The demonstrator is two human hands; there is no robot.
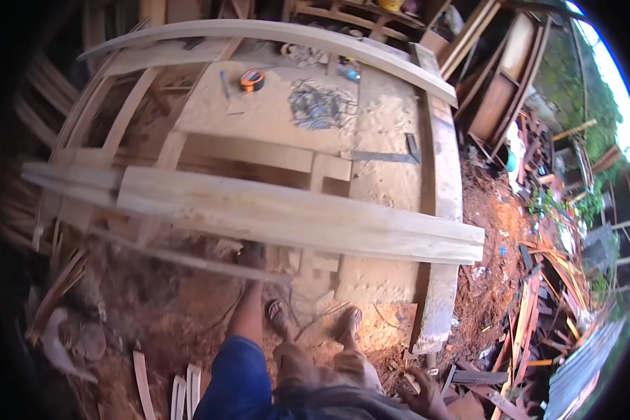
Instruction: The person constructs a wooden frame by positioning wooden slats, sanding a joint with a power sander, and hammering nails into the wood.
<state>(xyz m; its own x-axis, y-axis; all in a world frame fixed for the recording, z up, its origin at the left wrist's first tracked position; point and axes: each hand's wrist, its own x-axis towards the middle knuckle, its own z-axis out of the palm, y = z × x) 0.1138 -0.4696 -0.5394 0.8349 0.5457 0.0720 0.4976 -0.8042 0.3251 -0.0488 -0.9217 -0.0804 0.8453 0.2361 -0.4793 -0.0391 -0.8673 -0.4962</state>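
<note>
My left arm, in a blue sleeve, reaches forward to the near side of the workbench. My left hand [250, 255] is closed around a long thin wooden strip [182, 255], which is smeared by motion; its fingers are partly hidden. Just beyond that hand, wide pale planks [301, 215] lie across the bench from left to right. Low at the right, beside my body, my right hand [425, 397] hangs with loosely bent fingers apart and nothing seen in it.
On the bench top [388, 210] lie an orange tape measure [252, 80], a pile of nails [318, 106] and a dark metal square [388, 157]. Another long board [273, 31] spans the far side. Wood scraps [521, 329] and corrugated sheet [584, 371] litter the right ground.
</note>
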